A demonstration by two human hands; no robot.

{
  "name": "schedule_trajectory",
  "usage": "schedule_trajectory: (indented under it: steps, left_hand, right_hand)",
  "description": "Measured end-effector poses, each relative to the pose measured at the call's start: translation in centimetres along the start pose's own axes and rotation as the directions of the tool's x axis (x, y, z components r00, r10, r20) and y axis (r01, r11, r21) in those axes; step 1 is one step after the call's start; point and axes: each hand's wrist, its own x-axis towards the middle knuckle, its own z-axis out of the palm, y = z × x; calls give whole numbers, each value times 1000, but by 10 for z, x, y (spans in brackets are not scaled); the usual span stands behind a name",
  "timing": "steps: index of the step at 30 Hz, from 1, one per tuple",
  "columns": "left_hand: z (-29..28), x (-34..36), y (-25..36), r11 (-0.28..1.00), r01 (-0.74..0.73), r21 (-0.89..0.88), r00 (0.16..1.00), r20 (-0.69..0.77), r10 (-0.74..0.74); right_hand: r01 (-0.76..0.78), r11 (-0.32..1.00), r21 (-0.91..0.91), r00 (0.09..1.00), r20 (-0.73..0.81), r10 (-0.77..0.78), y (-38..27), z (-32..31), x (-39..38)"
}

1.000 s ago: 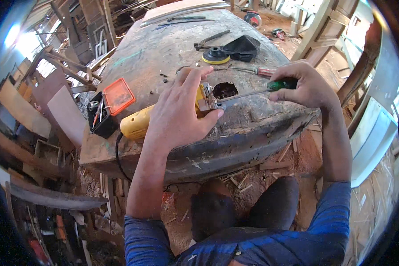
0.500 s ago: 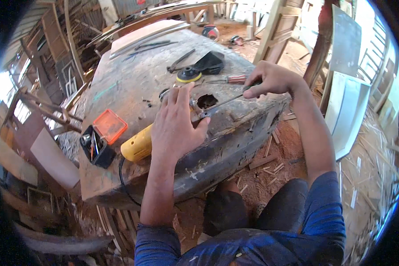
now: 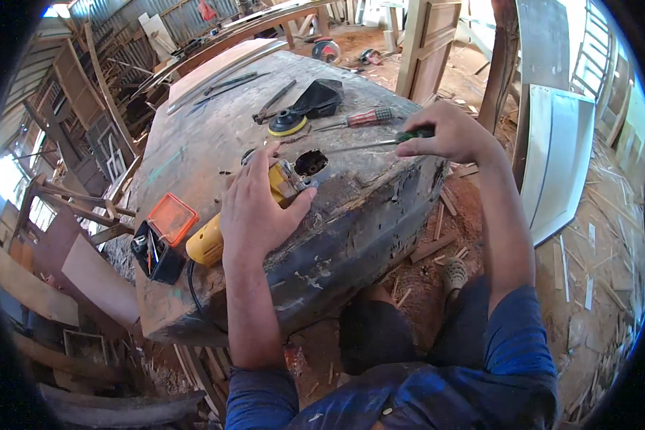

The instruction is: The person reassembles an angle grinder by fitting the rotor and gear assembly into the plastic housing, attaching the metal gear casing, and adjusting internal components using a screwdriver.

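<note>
My left hand is wrapped over a yellow corded angle grinder lying on the worn bench, its thumb along the metal head. A dark round opening shows beside that head; I cannot tell whether it belongs to the tool or the bench. My right hand grips a screwdriver by its dark green handle, its long shank pointing left toward the opening, slightly above the bench. Just beyond lie a second screwdriver with a red handle, a black backing pad with a yellow rim, and a black bag-like piece.
An open black box of small tools, with its orange lid, sits left of the grinder. A long-handled tool and boards lie farther back. White panels and a wooden post stand right. Wood scraps litter the floor.
My right hand has drawn the screwdriver's tip away from the grinder's head. The view has shifted, so the bench appears farther left.
</note>
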Motion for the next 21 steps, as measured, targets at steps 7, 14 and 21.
schedule_trajectory:
  steps: [7, 14, 21]
  left_hand:
    - [11, 2, -5, 972, -81, 219, 990, -96, 104]
    - [13, -22, 11, 981, -153, 122, 973, -157, 171]
    - [5, -28, 22, 986, -167, 31, 974, -151, 169]
  right_hand:
    - [-27, 982, 186, 981, -184, 62, 35, -6, -11]
    - [29, 976, 217, 979, -205, 17, 46, -12, 11]
    - [-56, 982, 178, 989, -123, 79, 59, -19, 10]
